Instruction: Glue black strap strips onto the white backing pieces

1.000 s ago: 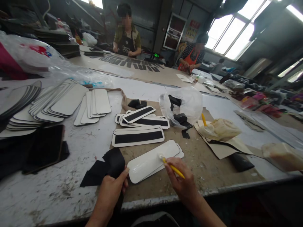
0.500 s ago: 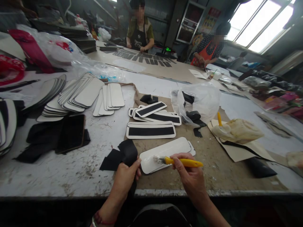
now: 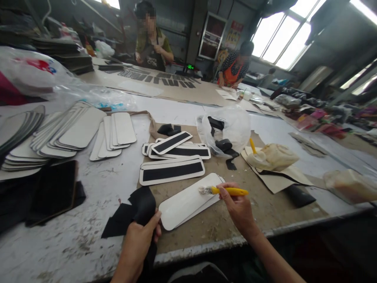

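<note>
My right hand (image 3: pixel 237 202) grips a yellow-handled brush (image 3: pixel 234 191). Its bristles, coated in something whitish, rest on a long white panel (image 3: pixel 187 198) with rounded corners. Under that panel another one sticks out at the lower right. At the panel's left end is my left hand (image 3: pixel 141 239), fingers closed round a black fabric strip (image 3: pixel 144 202). The thumb tip is by the panel's edge, and the strip also shows below the hand. Just beyond lie several white panels (image 3: pixel 172 173) with black strips along their middles.
Stacked white panels (image 3: pixel 84 127) and a dark phone (image 3: pixel 54 190) lie left. A clear bag (image 3: pixel 235 129) with black strips is beyond. On the right stands a yellowed container (image 3: pixel 273 157) with another yellow handle (image 3: pixel 252 145). Two people (image 3: pixel 153 43) work across the table.
The brush has moved along the panel toward its far right end. My left hand stays at the left end. The view has turned right, and the person opposite has raised their hands.
</note>
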Demonstrator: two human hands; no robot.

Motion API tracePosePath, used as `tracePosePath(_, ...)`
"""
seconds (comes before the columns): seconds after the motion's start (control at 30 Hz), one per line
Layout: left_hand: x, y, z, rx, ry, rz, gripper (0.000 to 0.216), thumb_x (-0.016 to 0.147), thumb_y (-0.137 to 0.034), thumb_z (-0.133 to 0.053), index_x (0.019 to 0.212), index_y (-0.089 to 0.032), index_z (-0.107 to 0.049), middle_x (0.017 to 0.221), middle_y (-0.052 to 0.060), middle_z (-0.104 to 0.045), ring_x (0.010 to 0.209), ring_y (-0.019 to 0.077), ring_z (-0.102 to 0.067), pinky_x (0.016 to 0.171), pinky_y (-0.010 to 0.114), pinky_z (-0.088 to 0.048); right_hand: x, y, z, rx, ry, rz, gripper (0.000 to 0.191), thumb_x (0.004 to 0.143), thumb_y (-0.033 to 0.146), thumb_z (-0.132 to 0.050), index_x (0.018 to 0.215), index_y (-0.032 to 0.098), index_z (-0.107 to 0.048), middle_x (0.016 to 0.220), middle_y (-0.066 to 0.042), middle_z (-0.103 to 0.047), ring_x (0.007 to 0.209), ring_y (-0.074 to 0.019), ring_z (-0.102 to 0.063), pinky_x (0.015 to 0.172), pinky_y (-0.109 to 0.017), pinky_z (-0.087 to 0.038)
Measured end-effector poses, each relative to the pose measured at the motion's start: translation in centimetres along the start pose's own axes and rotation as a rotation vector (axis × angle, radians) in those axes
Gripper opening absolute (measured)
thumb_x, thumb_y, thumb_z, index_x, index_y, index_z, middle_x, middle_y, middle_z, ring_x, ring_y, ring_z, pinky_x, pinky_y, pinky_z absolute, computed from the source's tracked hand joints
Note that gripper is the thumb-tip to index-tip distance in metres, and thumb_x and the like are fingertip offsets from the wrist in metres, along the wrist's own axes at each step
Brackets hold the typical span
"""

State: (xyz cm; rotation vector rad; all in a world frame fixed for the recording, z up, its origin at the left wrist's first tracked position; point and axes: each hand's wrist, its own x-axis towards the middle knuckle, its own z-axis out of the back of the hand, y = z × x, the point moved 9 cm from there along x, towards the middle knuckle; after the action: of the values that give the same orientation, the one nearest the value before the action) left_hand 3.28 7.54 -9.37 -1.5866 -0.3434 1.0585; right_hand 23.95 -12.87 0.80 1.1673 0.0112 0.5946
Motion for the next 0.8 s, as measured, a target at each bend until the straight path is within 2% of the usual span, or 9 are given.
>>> tracePosePath(0.17, 0.3, 0.5, 0.4, 0.026, -0.013, 0.033, 0.054, 0.053, -0.063, -0.071, 0.072, -0.012, -0.067, 0.044, 0.0, -0.055, 0.044, 0.0155, -0.046, 0.047, 0.027, -0.036, 1.5, -0.8, 2.9, -0.102, -0.064, 0.095, 0.023, 0.086, 0.038, -0.054, 0.088, 0.015, -0.059, 0.085, -0.007, -0.06, 0.077, -0.0181, -0.06, 0.069, -0.03, -0.05)
tracePosePath(0.33, 0.4, 0.2, 0.3, 0.122, 0.014, -0.016, 0.055, 0.055, -0.069, -0.065, 0.043, -0.017, -0.056, 0.047, 0.005, -0.057, 0.05, 0.0176, -0.051, 0.053, 0.028, -0.04, 2.2, -0.1, 4.1, -0.159, -0.091, 0.197, 0.017, 0.088, 0.032, -0.053, 0.089, 0.016, -0.059, 0.086, -0.006, -0.062, 0.082, -0.0187, -0.06, 0.077, -0.031, -0.048)
tracePosePath(0.57, 0.5, -0.1, 0.4, 0.096, -0.025, -0.082, 0.057, 0.052, -0.07, -0.067, 0.06, -0.014, -0.064, 0.044, 0.001, -0.053, 0.042, 0.0147, -0.044, 0.045, 0.027, -0.037, 0.7, 1.6, 3.5, -0.217, -0.053, 0.318, 0.012, 0.089, 0.026, -0.05, 0.091, 0.019, -0.06, 0.086, -0.006, -0.063, 0.084, -0.0185, -0.06, 0.078, -0.031, -0.049)
tracePosePath(0.67, 0.6, -0.5, 0.5, 0.101, -0.016, -0.083, 0.057, 0.047, -0.07, -0.069, 0.057, -0.014, -0.063, 0.045, 0.002, -0.053, 0.043, 0.0159, -0.046, 0.045, 0.028, -0.038, -0.9, 2.1, 2.7, -0.14, -0.028, 0.273, 0.012, 0.088, 0.026, -0.051, 0.089, 0.019, -0.06, 0.085, -0.006, -0.064, 0.083, -0.0186, -0.061, 0.077, -0.031, -0.05)
tracePosePath(0.8, 0.1, -1.8, 0.7, 0.162, -0.007, -0.092, 0.056, 0.052, -0.071, -0.066, 0.051, -0.015, -0.062, 0.047, 0.002, -0.054, 0.047, 0.016, -0.047, 0.05, 0.028, -0.04, -2.5, 2.6, 2.6, 0.055, -0.017, 0.093, 0.016, 0.087, 0.032, -0.053, 0.085, 0.018, -0.06, 0.078, -0.005, -0.062, 0.071, -0.0169, -0.06, 0.066, -0.028, -0.05)
